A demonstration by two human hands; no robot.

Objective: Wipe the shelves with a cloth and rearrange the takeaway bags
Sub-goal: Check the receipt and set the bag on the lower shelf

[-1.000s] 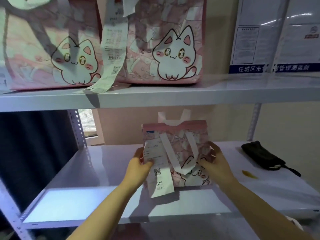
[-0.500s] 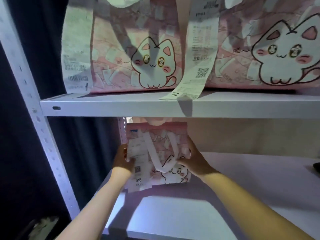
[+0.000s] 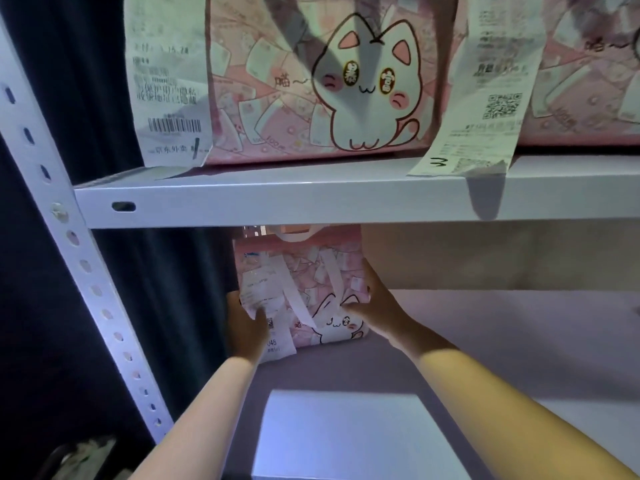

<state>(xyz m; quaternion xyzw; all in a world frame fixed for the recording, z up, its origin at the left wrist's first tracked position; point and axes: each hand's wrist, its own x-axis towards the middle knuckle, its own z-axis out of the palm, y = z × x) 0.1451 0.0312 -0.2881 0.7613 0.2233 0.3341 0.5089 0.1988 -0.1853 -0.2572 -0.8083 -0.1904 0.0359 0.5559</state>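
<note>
Since 1 s ago the small pink bag (image 3: 313, 292) has gone from mid-shelf to the far left corner of the lower shelf (image 3: 485, 348), & the view has closed in w/ it. Both hands are on it now: left hand (image 3: 246, 329) wraps the bag's left edge, thumb pressed over the receipt (image 3: 266, 296) stuck to the front, fingers hidden behind; right hand (image 3: 375, 306) clasps the right edge, thumb across the printed cat face, fingers curled round the side. Bag stands upright, base looks to be on the shelf, its top just under the upper shelf (image 3: 311, 197). Upper shelf carries a bigger pink cat bag (image 3: 322, 81) at left, w/ a long receipt (image 3: 169, 81) hanging over its left side, & a 2nd bag (image 3: 588, 71) at right, mostly cut off, w/ its own slip (image 3: 491, 88) drooping over the shelf lip. White slotted post (image 3: 72, 244) runs down the left; dark curtain (image 3: 166, 289) behind it. Cloth not in view.
</note>
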